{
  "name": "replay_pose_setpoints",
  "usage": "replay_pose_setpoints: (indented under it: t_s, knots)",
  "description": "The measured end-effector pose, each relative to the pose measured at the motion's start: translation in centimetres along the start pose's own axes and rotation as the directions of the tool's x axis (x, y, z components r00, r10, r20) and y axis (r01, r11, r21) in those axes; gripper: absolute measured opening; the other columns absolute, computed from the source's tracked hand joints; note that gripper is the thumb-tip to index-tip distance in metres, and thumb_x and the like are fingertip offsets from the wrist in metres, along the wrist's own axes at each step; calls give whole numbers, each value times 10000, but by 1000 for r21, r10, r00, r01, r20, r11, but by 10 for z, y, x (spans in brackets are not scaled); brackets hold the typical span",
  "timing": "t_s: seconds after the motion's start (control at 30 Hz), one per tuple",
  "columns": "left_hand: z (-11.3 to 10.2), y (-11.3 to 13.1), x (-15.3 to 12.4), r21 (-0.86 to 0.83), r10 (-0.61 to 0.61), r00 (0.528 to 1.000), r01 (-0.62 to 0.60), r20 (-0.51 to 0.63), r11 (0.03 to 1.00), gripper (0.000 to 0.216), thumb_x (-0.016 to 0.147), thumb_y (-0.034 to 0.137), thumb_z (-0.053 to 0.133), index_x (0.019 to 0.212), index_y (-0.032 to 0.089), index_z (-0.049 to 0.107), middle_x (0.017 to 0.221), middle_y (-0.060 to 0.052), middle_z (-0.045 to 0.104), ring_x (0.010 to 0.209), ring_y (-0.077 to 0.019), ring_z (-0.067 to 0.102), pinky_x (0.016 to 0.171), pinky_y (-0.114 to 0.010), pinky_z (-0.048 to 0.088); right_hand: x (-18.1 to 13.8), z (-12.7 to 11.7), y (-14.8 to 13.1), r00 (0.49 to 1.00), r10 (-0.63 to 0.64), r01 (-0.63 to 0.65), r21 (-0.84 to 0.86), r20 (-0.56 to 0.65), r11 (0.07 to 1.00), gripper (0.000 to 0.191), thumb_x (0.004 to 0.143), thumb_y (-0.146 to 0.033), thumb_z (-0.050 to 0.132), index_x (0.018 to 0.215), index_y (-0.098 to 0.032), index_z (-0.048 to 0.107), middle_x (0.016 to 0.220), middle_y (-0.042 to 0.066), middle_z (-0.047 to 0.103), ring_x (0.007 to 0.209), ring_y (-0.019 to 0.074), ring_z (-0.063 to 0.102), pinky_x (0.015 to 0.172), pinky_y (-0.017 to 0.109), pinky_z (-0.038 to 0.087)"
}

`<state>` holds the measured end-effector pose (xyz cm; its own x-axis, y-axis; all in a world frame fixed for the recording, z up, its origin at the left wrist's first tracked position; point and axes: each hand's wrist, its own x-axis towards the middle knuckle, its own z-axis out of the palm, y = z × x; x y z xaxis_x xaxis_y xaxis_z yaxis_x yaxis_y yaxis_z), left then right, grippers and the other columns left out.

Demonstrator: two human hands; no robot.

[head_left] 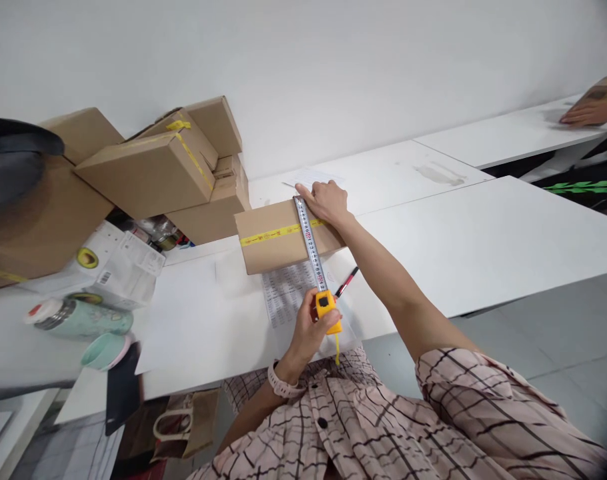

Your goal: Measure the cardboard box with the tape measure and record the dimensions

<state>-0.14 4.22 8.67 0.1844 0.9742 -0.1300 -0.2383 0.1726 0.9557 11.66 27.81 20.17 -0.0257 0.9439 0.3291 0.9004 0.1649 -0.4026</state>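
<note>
My left hand (303, 330) is clamped round the yellow case of a tape measure (335, 325), thumb on top; my right hand (329, 201) rests at the far edge of a cardboard box (273, 259), its thumb by the blade's end, though I can't tell how tightly those fingers close. The metal blade (311, 248) lies across the box and reaches past its near edge to the case. I'd judge the case hard, light and easy to palm by its sides; the blade springy, likely to buckle or slide unless its end is held. The box, on the tabletop (463, 253) in front of me, looks stiff but dentable, best gripped by opposite sides; its weight I can't tell. Black numerals run along the blade, with some red marks. The box's yellow packing tape (263, 237) carries red characters I can't make out. Nearer me, a printed sheet (283, 297) shows rows too small to read, beside a pen (347, 282). Farther left, a white carton (126, 267) bears avocado pictures and a barcode.
</note>
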Motion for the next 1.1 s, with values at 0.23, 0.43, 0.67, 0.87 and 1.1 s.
replay_pose_setpoints:
  t_s: [0.23,0.43,0.67,0.87,1.1]
  knots:
    - [-58,-43,-33,165,106,982,-80,-154,983,696,701,430,850,1280,244,513,1278,-123,649,1025,-252,692,876,-387,577,-18,6,-1,991,-7,2,-38,-133,999,643,1044,-592,249,992,-133,697,1016,203,715,1076,327,561,861,425,460]
    - [-80,-55,-40,204,65,994,-46,-88,978,700,727,456,835,1285,231,477,1313,-137,626,1056,-262,685,896,-399,573,-66,11,-1,959,-30,6,-84,-283,996,527,1058,-508,269,931,-176,658,966,156,692,1034,298,542,842,391,413]
    - [-80,-51,-39,271,62,996,-41,-71,962,701,721,451,831,1281,215,481,1267,-116,639,1061,-248,684,893,-370,566,-129,34,5,987,-24,11,-84,-159,996,519,1054,-397,202,1123,-190,673,1210,173,646,1166,329,505,991,457,342]
    - [-78,-49,-40,256,53,996,-32,-78,966,656,720,413,816,1254,214,490,1200,-104,662,1035,-247,691,851,-353,567,-132,56,10,993,-103,105,35,-63,994,576,1061,-395,138,1326,-193,608,1440,126,574,1342,261,432,1127,421,265]
    - [-73,-40,-41,495,89,992,-34,-89,868,688,643,375,853,1245,222,558,1076,-63,703,934,-241,690,848,-363,559,-129,-7,-5,999,-3,21,466,-39,885,749,1017,-667,35,1458,-258,482,1236,102,665,1069,218,623,877,371,490]
